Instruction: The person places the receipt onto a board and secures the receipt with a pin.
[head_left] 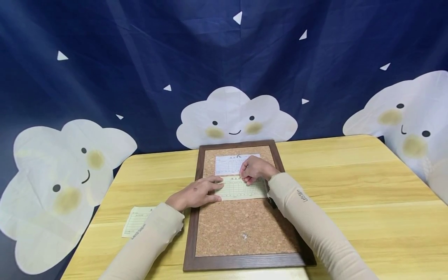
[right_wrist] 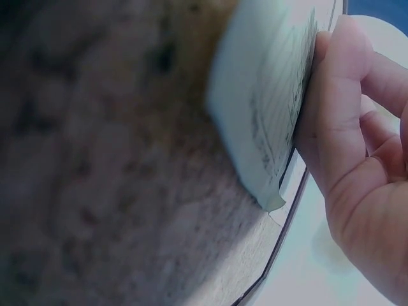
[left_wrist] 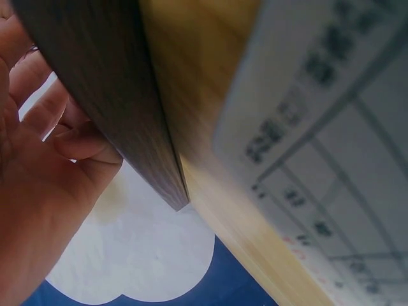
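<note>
A corkboard in a dark wooden frame lies on the table. Across its middle is a pale yellow printed slip. My left hand reaches over the frame's left side, its extended fingers resting on the slip's left end. At the slip's top edge, my right hand has curled fingers with the tips pinched together; whatever small thing they pinch is hidden. In the right wrist view, the thumb and fingers stand close against the paper, and one corner of the slip curls up.
Above the yellow slip, a white printed slip lies on the cork with a small fastener at its top. Small silvery bits lie low on the cork. Another yellow slip is on the table, partly under my left forearm.
</note>
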### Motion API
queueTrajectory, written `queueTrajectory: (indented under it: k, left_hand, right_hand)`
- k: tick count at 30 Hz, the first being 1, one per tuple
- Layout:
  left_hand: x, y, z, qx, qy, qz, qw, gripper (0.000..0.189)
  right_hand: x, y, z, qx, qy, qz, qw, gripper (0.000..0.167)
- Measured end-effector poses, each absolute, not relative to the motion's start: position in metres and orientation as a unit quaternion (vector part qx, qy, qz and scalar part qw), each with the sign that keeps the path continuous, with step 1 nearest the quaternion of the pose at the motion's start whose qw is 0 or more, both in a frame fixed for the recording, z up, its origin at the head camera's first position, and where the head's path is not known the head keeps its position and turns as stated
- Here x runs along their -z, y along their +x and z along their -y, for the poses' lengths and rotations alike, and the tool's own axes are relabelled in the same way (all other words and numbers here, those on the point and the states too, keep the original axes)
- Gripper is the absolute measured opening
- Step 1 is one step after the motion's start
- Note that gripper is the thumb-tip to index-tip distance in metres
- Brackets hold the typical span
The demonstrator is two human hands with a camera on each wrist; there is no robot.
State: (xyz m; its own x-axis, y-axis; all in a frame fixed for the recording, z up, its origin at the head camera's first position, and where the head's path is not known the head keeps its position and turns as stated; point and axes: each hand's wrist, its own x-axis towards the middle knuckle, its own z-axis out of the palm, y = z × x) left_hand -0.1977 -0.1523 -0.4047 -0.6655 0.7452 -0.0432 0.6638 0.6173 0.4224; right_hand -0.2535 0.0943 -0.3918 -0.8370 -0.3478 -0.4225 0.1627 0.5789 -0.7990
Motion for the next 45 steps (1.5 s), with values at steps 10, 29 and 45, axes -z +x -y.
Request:
queueTrajectory:
  k: [10,29,45]
  left_hand:
    - [0.404,-0.197,0.152,-0.187,0.394,-0.894,0.105,0.051]
    - [0.406,-0.199,0.153,-0.186,0.393,-0.894,0.109,0.052]
    - [0.395,-0.198,0.146,-0.144,0.38,-0.905,0.126,0.053]
  right_hand:
    - [0.393,-0.254,-0.093,0.455,-0.055,-0.844,0.278,0.009]
    - [0.391,-0.253,-0.093,0.45,-0.052,-0.849,0.274,0.01]
    - [0.386,-0.253,-0.104,0.486,-0.076,-0.817,0.301,0.009]
